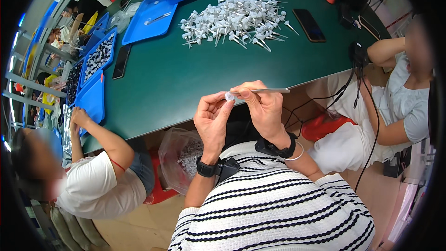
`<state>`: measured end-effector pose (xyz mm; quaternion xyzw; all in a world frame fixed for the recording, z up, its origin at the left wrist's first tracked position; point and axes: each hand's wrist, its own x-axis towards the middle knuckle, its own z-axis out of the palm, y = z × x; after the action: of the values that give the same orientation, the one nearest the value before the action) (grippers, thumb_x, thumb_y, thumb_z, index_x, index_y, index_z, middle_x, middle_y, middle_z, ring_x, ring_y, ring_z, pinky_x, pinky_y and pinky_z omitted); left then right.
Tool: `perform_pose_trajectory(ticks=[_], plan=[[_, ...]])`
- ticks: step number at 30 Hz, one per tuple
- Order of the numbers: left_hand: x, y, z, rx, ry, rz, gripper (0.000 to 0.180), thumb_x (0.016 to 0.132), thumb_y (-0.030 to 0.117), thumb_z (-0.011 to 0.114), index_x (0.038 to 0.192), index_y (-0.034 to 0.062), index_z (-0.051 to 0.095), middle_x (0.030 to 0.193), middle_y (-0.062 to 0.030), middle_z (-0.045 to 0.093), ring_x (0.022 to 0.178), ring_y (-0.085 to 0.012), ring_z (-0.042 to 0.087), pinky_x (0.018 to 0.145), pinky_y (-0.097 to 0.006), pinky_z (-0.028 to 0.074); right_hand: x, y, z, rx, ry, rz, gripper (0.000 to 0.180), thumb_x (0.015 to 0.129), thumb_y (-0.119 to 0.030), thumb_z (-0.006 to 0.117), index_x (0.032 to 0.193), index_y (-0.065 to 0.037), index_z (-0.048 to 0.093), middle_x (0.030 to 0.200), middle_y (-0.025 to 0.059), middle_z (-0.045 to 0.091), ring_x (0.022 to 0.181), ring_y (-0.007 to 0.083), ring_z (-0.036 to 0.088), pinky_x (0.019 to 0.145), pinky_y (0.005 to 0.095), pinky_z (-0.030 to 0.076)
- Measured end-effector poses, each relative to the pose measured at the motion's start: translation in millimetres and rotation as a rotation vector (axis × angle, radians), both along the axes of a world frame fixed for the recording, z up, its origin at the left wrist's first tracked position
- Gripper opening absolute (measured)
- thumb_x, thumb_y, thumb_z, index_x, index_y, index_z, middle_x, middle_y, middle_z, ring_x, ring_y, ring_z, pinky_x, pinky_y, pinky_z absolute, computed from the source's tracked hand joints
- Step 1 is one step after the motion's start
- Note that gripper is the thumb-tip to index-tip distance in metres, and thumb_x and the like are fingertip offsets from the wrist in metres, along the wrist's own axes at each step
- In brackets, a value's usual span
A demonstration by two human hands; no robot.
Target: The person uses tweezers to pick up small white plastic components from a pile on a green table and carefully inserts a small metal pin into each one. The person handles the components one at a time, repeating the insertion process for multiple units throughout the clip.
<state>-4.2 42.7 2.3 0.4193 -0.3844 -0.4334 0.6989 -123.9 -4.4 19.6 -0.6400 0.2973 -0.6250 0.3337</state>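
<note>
1. The left hand (213, 121) pinches a small white cap (229, 96) between its fingertips, near the table's (176, 79) near edge.
2. The right hand (264, 109) closes on a thin tube (269, 91) (light, stiff, probably slippery); it is best held near the cap end.

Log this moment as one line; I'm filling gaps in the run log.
left hand: pinches small white cap | right hand: holds metal tube at cap | parts pile on green table

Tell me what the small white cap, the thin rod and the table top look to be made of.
Small white cap: likely plastic, milky and slightly see-through.
Thin rod: apparently metal, grey with a dull shine.
Table top: smooth dark green surface with soft glare; material unclear.
</note>
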Motion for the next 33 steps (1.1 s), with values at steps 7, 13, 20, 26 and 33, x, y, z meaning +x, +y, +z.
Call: perform_pose_trajectory(ticks=[7, 13, 20, 26, 33], plan=[[9, 11, -1, -0.038, 0.016, 0.003, 0.025, 0.086, -0.005, 0.066, 0.11, -0.0034, 0.057, 0.108, -0.0128, 0.064, 0.099, -0.0163, 0.065, 0.087, -0.027, 0.054, -2, 4, 22, -0.025, 0.202, 0.068, 0.009, 0.089, -0.008, 0.066, 0.088, 0.0, 0.066, 0.076, 0.0073, 0.066, 0.058, 0.0185, 0.059, 0.054, 0.0278, 0.046], [21, 9, 8, 0.095, 0.153, -0.077, 0.024, 0.09, 0.003, 0.061, 0.114, -0.0032, 0.059, 0.109, -0.0137, 0.064, 0.094, -0.0169, 0.065, 0.081, -0.028, 0.054, -3, 10, 24, 0.026, 0.045, 0.046, 0.012, 0.091, -0.01, 0.065, 0.089, 0.001, 0.067, 0.077, 0.0063, 0.068, 0.059, 0.0111, 0.058, 0.053, 0.0251, 0.045], [32, -1, 10, 0.189, 0.214, -0.081, 0.017, 0.09, 0.006, 0.061, 0.105, -0.0028, 0.064, 0.101, -0.0123, 0.066, 0.084, -0.0136, 0.064, 0.074, -0.026, 0.054, 1, -6, 14, 0.126, 0.01, 0.087, 0.016, 0.094, -0.013, 0.063, 0.094, 0.003, 0.066, 0.083, 0.0085, 0.071, 0.075, 0.0148, 0.069, 0.066, 0.0246, 0.053], [54, 2, 9, 0.272, 0.2, 0.029, 0.014, 0.088, 0.005, 0.06, 0.097, -0.0044, 0.065, 0.091, -0.0133, 0.066, 0.074, -0.0144, 0.061, 0.069, -0.025, 0.051, 3, -31, 9, 0.161, 0.027, 0.088, 0.017, 0.094, -0.013, 0.062, 0.094, 0.004, 0.065, 0.087, 0.0092, 0.071, 0.076, 0.0152, 0.069, 0.068, 0.0253, 0.054], [125, 101, 58, 0.686, -0.615, -0.073, 0.028, 0.078, 0.007, 0.072, 0.104, -0.0004, 0.067, 0.09, -0.0111, 0.069, 0.075, -0.0188, 0.067, 0.069, -0.03, 0.053, -21, -77, 7, 0.227, 0.031, 0.051, 0.02, 0.096, -0.015, 0.06, 0.097, 0.006, 0.063, 0.088, 0.0101, 0.069, 0.079, 0.0159, 0.068, 0.072, 0.0267, 0.055]])
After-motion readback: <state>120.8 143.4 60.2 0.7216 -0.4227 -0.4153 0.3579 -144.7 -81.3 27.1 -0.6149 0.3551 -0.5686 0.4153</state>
